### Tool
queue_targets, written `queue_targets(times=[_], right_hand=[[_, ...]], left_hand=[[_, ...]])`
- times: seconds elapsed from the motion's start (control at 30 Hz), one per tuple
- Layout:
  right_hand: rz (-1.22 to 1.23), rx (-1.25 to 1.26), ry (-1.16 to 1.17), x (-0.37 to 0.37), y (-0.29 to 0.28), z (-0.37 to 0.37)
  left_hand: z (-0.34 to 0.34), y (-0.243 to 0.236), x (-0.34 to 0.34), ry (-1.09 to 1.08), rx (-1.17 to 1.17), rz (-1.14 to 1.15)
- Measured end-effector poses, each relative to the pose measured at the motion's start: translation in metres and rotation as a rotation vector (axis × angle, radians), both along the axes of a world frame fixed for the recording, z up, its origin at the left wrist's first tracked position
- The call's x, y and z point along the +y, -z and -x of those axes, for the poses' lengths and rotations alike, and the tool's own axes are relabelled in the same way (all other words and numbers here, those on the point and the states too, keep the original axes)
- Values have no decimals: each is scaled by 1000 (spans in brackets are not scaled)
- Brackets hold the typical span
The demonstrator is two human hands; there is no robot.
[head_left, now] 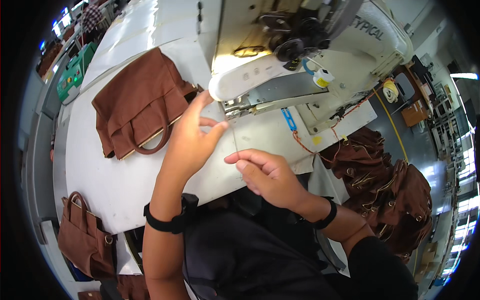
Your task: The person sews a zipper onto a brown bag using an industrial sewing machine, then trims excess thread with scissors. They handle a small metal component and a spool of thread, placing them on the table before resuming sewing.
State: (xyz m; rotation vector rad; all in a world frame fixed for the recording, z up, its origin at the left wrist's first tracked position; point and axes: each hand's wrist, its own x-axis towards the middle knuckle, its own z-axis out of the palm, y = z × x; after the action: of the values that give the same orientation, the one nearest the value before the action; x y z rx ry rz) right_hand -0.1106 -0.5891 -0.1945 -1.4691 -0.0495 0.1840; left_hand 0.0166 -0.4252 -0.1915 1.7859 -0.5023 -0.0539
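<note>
My left hand (192, 142) is raised at the end of the sewing machine's arm (245, 82), thumb and fingers apart. Its fingertips are close to the machine's white rounded tip; whether they touch it I cannot tell. My right hand (270, 175) is closed just nearer to me, thumb and index finger pinched together. A thin thread (235, 137) runs down from the machine's needle area to these fingertips. Left of my left hand, a brown handbag (140, 105) with a looped handle lies on the white worktable (200, 182).
A second brown bag (85, 235) rests at the lower left, below the table edge. To the right, brown bags with metal rings (390, 195) are heaped. A blue tool on an orange cord (288, 119) lies beside the machine. Behind stands a green machine (75, 72).
</note>
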Motion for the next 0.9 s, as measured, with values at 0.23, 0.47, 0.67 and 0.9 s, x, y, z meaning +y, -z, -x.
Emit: queue_targets(times=[0.23,0.47,0.67,0.9], right_hand=[[270,-150,-13,28,18,8],[599,-547,171,22,36,12],[484,-548,478,-26,79,-7],[468,-511,527,-15,79,-7]], left_hand=[[21,-16,6,258,660,252],[-31,2,35,-132,92,-169],[-42,14,45,-455,-676,-647],[-53,52,71,-417,-490,-837]])
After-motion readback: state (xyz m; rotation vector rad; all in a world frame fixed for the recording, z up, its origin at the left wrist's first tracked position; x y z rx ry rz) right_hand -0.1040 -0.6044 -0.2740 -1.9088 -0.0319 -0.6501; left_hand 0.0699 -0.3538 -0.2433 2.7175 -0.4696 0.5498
